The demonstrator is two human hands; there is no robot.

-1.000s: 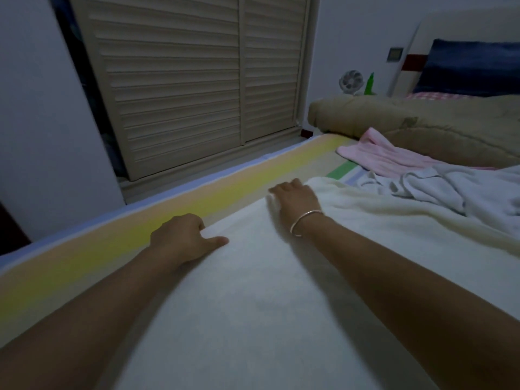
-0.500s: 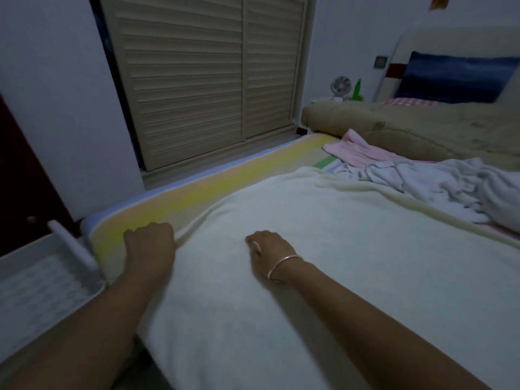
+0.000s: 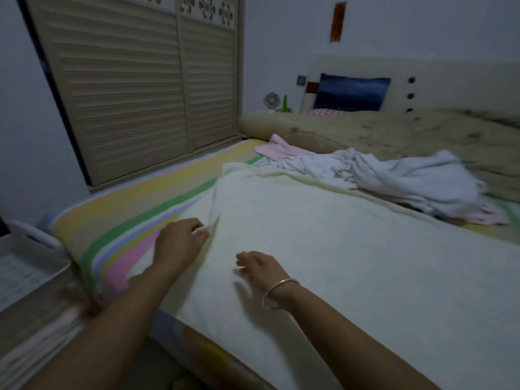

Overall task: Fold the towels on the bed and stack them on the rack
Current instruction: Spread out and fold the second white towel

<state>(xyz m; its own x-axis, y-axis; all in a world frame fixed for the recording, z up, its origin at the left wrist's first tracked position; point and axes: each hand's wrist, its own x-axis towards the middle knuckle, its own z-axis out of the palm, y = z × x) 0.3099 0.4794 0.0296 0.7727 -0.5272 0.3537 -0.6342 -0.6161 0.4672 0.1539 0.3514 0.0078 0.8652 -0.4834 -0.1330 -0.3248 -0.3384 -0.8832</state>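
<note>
Head view: my left hand pinches the cream towel edge; right hand open, flat. I'd fold over evenly, aligning edges.

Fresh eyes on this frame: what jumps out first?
The big cream towel spread across the near bed dominates, with the left hand pinching its left edge and the right hand, bangle on its wrist, hovering open over it. Behind, a crumpled white towel and pink towel lie unfolded on the striped sheet.
</note>
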